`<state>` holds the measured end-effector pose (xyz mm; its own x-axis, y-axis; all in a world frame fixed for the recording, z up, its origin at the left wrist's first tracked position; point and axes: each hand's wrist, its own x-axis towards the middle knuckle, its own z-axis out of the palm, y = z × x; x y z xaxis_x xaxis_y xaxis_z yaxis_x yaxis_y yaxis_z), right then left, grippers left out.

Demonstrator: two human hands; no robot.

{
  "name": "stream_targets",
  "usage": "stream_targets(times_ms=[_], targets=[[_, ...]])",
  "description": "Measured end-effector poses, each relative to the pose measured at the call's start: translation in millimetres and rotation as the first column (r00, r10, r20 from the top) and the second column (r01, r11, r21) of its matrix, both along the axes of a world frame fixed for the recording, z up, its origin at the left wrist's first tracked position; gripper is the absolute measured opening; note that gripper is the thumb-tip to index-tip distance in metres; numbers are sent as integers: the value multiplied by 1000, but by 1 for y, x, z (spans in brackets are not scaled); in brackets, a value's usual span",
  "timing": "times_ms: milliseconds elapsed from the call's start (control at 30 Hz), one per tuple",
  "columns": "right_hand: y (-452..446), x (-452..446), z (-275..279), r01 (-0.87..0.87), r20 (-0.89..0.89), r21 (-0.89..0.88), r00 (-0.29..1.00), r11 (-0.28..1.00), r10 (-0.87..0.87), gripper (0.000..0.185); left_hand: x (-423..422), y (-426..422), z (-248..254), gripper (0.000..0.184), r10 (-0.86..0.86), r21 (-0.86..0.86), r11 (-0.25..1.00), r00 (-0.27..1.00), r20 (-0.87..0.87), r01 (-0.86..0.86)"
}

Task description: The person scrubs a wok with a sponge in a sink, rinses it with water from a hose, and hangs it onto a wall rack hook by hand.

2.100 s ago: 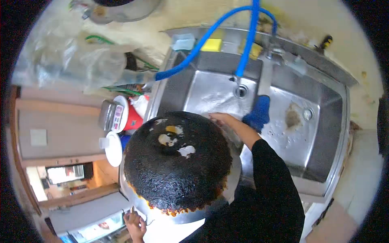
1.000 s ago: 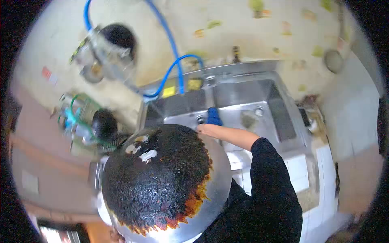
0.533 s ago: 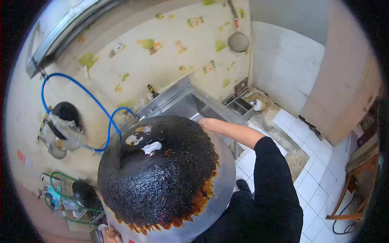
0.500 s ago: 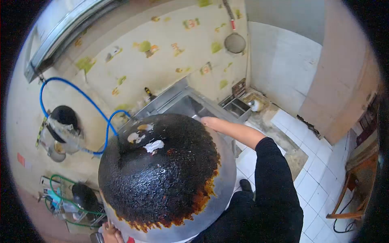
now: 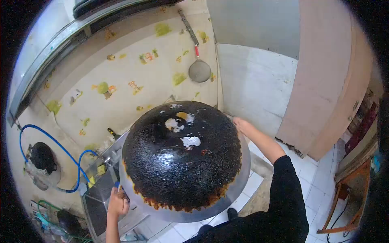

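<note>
A large wok (image 5: 182,158) is held up bottom side outward, covering the middle of the head view. Its underside is crusted black, with pale worn patches near the top and rusty orange along the lower edge of the crust. A bare grey metal band runs round the rim. My left hand (image 5: 118,201) is closed at the wok's left edge. At the far right edge, my right hand (image 5: 242,124) grips the rim, its fingertips partly hidden behind the metal.
A steel sink (image 5: 99,210) lies below left, with a blue hose (image 5: 60,141) looping beside it and yellow sponges (image 5: 96,175) on its ledge. On the wall hangs a strainer (image 5: 199,71). White floor tiles (image 5: 312,202) and a wooden frame (image 5: 344,210) are at right.
The wok has shifted rightward in view, and both hands have moved with it. My left hand now shows more fully. The camera view has turned, bringing more of the left sink side into sight.
</note>
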<state>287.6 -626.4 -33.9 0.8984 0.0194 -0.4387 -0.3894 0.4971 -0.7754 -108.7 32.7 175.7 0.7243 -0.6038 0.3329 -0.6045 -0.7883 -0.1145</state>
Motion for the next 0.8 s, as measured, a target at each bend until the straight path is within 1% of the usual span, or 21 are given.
stream_targets(times_ms=[33, 67, 133, 167, 233, 300, 333, 367, 433, 467, 500, 533, 567, 633, 667, 700, 733, 767, 800], targets=[[-2, 4, 2, 44, -18, 26, 999, 999, -43, 21, 15, 3, -2, 24, -45, 22, 999, 999, -26, 46], [-9, 5, 5, 89, -34, 47, 996, 995, -88, 21, 35, 8, -11, 24, -49, 13, 999, 999, -23, 49], [-23, 9, 12, 175, -54, 68, 984, 982, -171, 21, 72, 16, -29, 26, -127, 65, 989, 991, -37, 129], [-32, 10, 15, 214, -65, 76, 976, 974, -210, 21, 88, 18, -34, 26, -138, 56, 989, 990, -37, 140], [-50, 12, 25, 284, -82, 82, 957, 955, -277, 21, 115, 18, -40, 27, -141, 174, 975, 990, -15, 141], [-63, 18, 36, 313, -35, -16, 949, 950, -313, 22, 144, 19, -56, 29, -151, 191, 970, 989, -8, 150], [-58, 13, 49, 316, 53, -189, 949, 930, -312, 20, 157, 12, -58, 30, -174, 209, 964, 984, 20, 166], [-51, 7, 63, 331, 127, -363, 944, 871, -306, 18, 172, 8, -59, 31, -200, 228, 956, 978, 51, 184], [-65, -10, 91, 413, 204, -70, 897, 908, -392, 24, 209, 7, -81, 33, -204, 195, 962, 977, 61, 189], [-70, -13, 101, 423, 201, -81, 894, 902, -401, 24, 227, 2, -89, 33, -207, 245, 953, 974, 88, 180], [-79, -7, 118, 488, 265, -186, 861, 853, -435, 23, 258, -6, -99, 33, -219, 285, 943, 967, 131, 175], [-82, -12, 134, 546, 327, -275, 827, 791, -457, 24, 276, -11, -102, 36, -224, 276, 942, 970, 91, 192], [-82, -21, 147, 561, 337, -282, 818, 778, -467, 24, 291, -20, -104, 36, -239, 266, 942, 966, 98, 206], [-69, -41, 198, 708, 527, -411, 698, 574, -484, 25, 323, -39, -104, 40, -235, 304, 930, 969, 68, 205], [-58, -55, 222, 728, 566, -517, 685, 450, -459, 24, 352, -41, -126, 45, -306, 306, 922, 929, 207, 236], [-59, -59, 240, 760, 592, -448, 647, 471, -481, 27, 363, -50, -129, 45, -304, 299, 925, 929, 212, 234], [-73, -54, 258, 786, 616, -378, 608, 489, -501, 31, 373, -73, -127, 41, -237, 335, 921, 968, 84, 197], [-96, -43, 270, 820, 672, -393, 565, 416, -479, 33, 382, -93, -125, 40, -163, 377, 910, 985, -53, 171], [-111, -42, 290, 801, 692, -467, 595, 375, -408, 33, 394, -111, -129, 40, -165, 372, 912, 985, -58, 175]])
